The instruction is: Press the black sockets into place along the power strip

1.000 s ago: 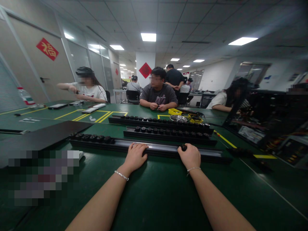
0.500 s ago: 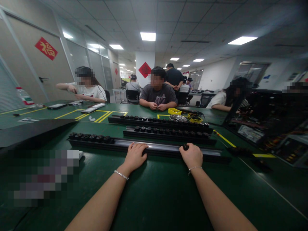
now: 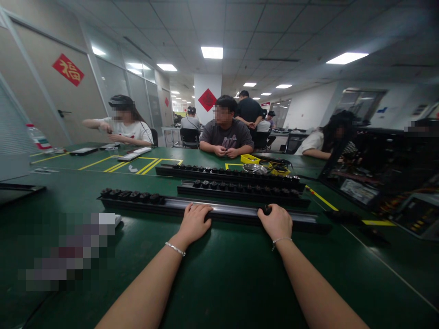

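A long black rail (image 3: 126, 204) with a shiny metal channel lies across the green table before me. Several small black knobbed parts (image 3: 133, 196) sit in a row on its left end. Around the middle of the rail, my left hand (image 3: 196, 224) grips it, fingers over the top and thumb on the near side. Farther right, my right hand (image 3: 277, 222) closes round a small black round part (image 3: 266, 209) at the channel; the hand hides most of it.
Two more black rails (image 3: 236, 188) filled with black parts lie behind. Yellow trays (image 3: 249, 159) and a metal dish (image 3: 254, 169) stand beyond them. An open computer case (image 3: 360, 169) is at right, a blurred long object (image 3: 68, 253) at left. Co-workers sit across the table (image 3: 219, 274).
The large dark panel at the left edge has swung away, and a pale surface and a thin dark edge show there. Both hands keep almost the same place on the rail.
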The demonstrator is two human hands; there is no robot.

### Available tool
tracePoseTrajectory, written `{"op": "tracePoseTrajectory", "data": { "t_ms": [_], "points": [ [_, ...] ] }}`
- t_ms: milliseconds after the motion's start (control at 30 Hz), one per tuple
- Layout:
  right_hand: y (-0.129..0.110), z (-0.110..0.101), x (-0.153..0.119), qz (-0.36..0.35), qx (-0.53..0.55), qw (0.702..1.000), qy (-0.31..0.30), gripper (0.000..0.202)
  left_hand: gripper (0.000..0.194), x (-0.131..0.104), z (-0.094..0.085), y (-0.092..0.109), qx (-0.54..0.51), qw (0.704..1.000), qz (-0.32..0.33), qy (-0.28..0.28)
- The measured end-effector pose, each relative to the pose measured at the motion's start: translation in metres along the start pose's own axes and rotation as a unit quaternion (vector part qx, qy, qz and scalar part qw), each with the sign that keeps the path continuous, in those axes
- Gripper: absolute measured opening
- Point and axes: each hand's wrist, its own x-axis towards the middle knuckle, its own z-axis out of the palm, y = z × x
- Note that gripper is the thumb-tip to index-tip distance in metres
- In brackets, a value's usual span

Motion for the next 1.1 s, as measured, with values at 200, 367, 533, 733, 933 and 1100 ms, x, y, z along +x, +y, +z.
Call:
{"op": "tracePoseTrajectory", "data": {
  "t_ms": [200, 367, 533, 733, 933, 1100],
  "points": [
    [-0.0002, 0.0020, -0.0004, 0.008, -0.005, 1.000, 0.007, 0.036, 0.032, 0.0000, 0.0012, 0.0006, 0.006, 1.000, -0.002, 0.007],
    [0.0005, 0.0029, -0.0009, 0.013, 0.000, 1.000, 0.018, 0.035, 0.032, 0.0002, 0.0010, 0.0008, 0.011, 1.000, -0.002, 0.008],
    [0.0037, 0.0030, 0.0006, 0.014, -0.003, 1.000, 0.014, 0.034, 0.032, 0.0003, 0.0000, 0.0008, 0.006, 1.000, 0.001, 0.004],
    [0.0030, 0.0011, -0.0004, 0.015, -0.016, 1.000, 0.019, 0.033, 0.032, -0.0002, -0.0004, 0.0014, 0.003, 1.000, -0.004, 0.001],
    [0.0030, 0.0010, -0.0007, 0.018, -0.016, 0.999, 0.021, 0.032, 0.032, 0.0000, -0.0004, 0.0016, 0.005, 1.000, -0.003, 0.002],
    [0.0027, 0.0022, 0.0001, 0.017, -0.018, 0.999, 0.024, 0.032, 0.033, 0.0001, -0.0004, 0.0018, 0.008, 1.000, -0.003, 0.001]
  ]
}}
